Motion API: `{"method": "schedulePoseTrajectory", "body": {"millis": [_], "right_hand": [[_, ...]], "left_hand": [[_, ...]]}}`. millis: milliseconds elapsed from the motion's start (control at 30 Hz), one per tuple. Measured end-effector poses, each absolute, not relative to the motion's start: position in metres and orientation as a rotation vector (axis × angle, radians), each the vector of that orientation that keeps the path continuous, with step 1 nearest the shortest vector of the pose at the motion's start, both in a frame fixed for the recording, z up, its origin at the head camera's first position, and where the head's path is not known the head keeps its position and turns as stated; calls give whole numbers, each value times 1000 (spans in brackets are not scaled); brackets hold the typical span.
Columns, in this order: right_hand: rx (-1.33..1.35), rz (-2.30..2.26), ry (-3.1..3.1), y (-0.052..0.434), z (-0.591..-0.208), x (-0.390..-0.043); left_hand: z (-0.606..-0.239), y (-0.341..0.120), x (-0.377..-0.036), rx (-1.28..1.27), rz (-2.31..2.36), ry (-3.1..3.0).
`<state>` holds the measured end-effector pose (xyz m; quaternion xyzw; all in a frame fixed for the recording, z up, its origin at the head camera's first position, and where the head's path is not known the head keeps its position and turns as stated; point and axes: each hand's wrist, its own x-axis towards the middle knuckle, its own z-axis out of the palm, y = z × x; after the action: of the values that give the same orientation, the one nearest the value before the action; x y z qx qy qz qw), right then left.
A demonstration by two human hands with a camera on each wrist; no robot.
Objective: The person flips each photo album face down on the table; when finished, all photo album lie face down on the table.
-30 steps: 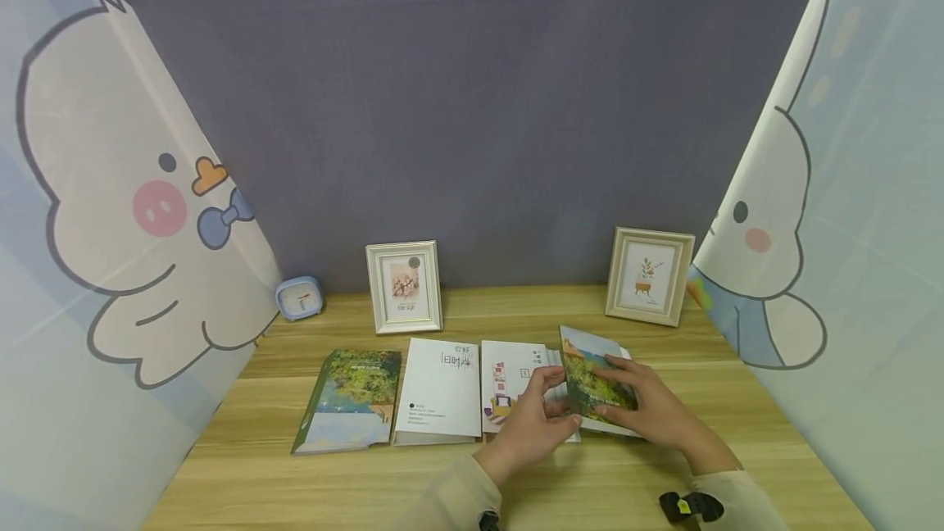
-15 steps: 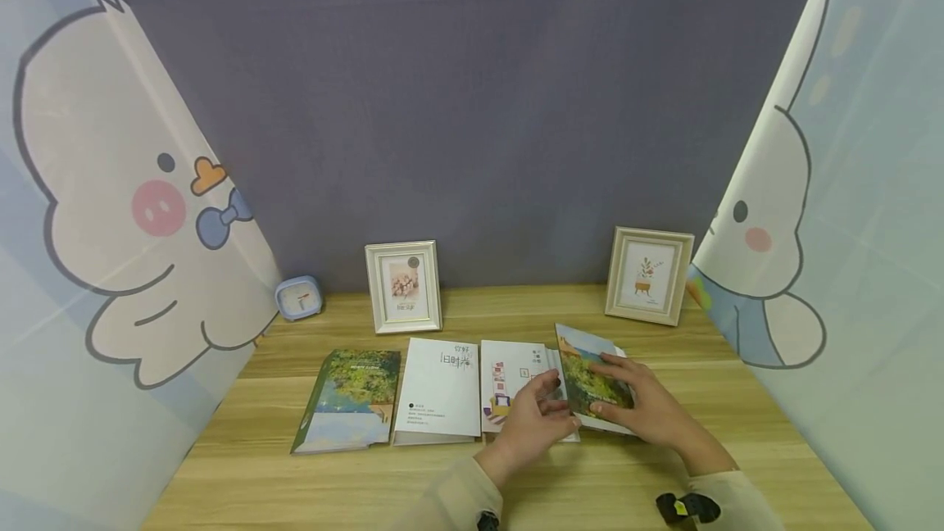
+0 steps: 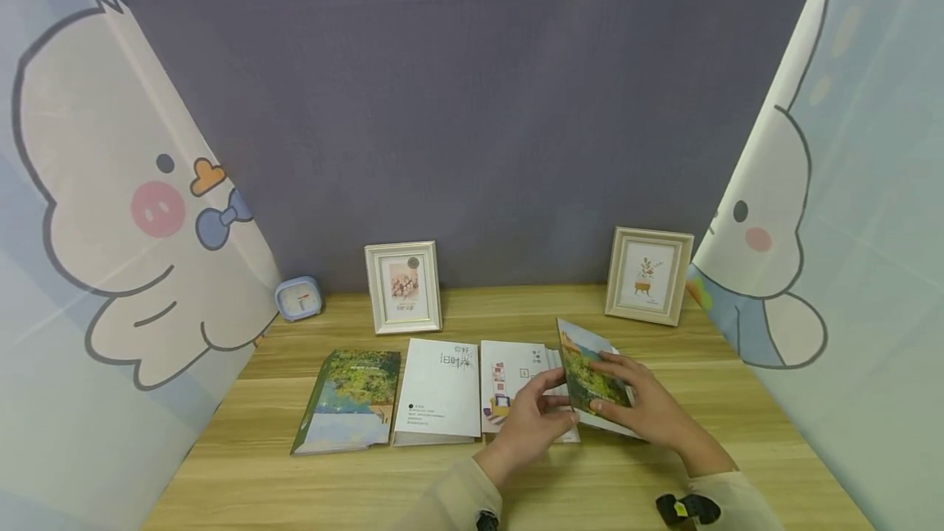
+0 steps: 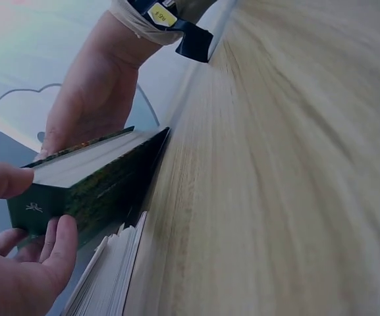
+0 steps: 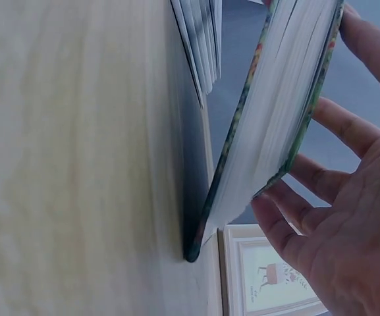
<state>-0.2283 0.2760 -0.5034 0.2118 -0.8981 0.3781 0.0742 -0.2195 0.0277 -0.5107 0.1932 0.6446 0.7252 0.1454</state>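
Observation:
In the head view a photo album (image 3: 596, 379) with a painted tree-and-water cover is tilted, its left spine side raised. My left hand (image 3: 529, 423) holds the spine; in the left wrist view the thumb lies at the spine's corner, with the fingers (image 4: 59, 247) below on the dark green spine (image 4: 39, 209). My right hand (image 3: 645, 401) rests spread fingers and thumb on the front cover. In the right wrist view its fingertips touch the green cover beside the white page block (image 5: 269, 125), and the album's lower edge meets the tabletop (image 5: 78, 158).
Left of the album lie a white album with furniture drawings (image 3: 509, 375), a white lettered album (image 3: 441, 388) and another tree-cover album (image 3: 352, 400). Behind stand two picture frames, one left (image 3: 404, 288) and one right (image 3: 649, 275), and a blue clock (image 3: 299, 298).
The album has shifted slightly left, then its spine side has tipped up further. My left fingers, a little off the spine half a second ago, now grip it. The right hand stays on the cover.

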Motion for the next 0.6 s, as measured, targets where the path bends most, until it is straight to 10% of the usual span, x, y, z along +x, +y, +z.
{"method": "schedulePoseTrajectory", "body": {"millis": [600], "right_hand": [[706, 1252, -2591, 274, -500, -231]], "left_hand": [[-502, 25, -218, 621, 2125, 1827]]}}
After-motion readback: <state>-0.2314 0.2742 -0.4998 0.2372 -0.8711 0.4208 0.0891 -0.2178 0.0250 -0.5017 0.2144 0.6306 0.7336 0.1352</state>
